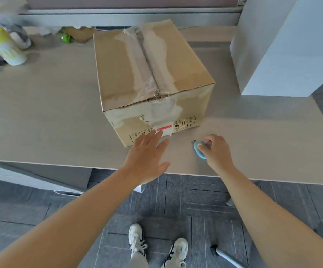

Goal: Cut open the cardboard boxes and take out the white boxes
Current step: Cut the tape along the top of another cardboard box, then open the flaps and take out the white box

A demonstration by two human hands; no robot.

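Head view, then. Where was the cardboard box (153, 78)?

— It sat on the grey table (40, 113), turned a little askew, with its near lower edge close to the table's front edge. Clear tape ran along the top seam and down the near face, and the flaps lay flat and closed.

— And the hands?

— The left hand (147, 159) reached forward with fingers straight and spread, gripping nothing; its fingertips lay at the bottom of the box's near face, by a red and white label (164, 129). Whether they actually touched the cardboard, I could not tell.

— The right?

— The right hand (217, 151) was curled around a small blue cutter (199, 150), low over the table just right of the box. A short dark tip stuck out toward the box.

— Anything else on the table?

— A tall white box (284, 47) stood at the far right. A yellow and white bottle (6, 45) stood at the far left, blurred.
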